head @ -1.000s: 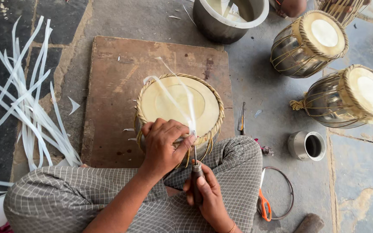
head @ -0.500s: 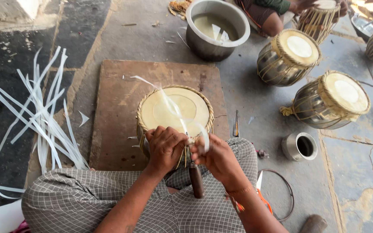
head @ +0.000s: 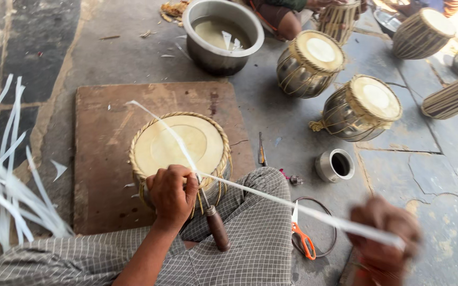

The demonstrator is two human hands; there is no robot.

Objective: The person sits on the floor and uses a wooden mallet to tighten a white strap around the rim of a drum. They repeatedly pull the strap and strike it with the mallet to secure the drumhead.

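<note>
- At the far left, a heap of white strips [head: 1, 180] lies spread on the dark floor.
- Next to it, a flat brown wooden board [head: 107, 132] rests on the ground.
- A drum [head: 178, 148] with a pale round top and a woven rim stands on the board, right in front of the person's knees.
- The left hand [head: 172, 195] rests on the near rim of the drum. Its fingers are curled tight around the metal part of a tool.
- The tool's wooden handle [head: 217, 229] sticks out below that hand and lies on the checked cloth over the person's legs.
- A long white strip [head: 271, 198] runs from the drum top, past the left hand, and out to the right.
- The right hand [head: 385, 233] is far from the left hand, low on the right. It is blurry, but it is closed on the end of the long white strip, which is stretched straight.
- Orange scissors [head: 303, 241] lie on the floor by the knee, inside a thin wire ring [head: 324, 249].
- A small metal cup [head: 336, 165] stands just past the scissors.
- A big metal bowl [head: 222, 36] with cloudy water sits above the board.
- Two shiny drums [head: 340, 85] with rope around them stand to the right of the bowl.
- More drums [head: 425, 32] lie at the far right, near another person sitting at the top.
</note>
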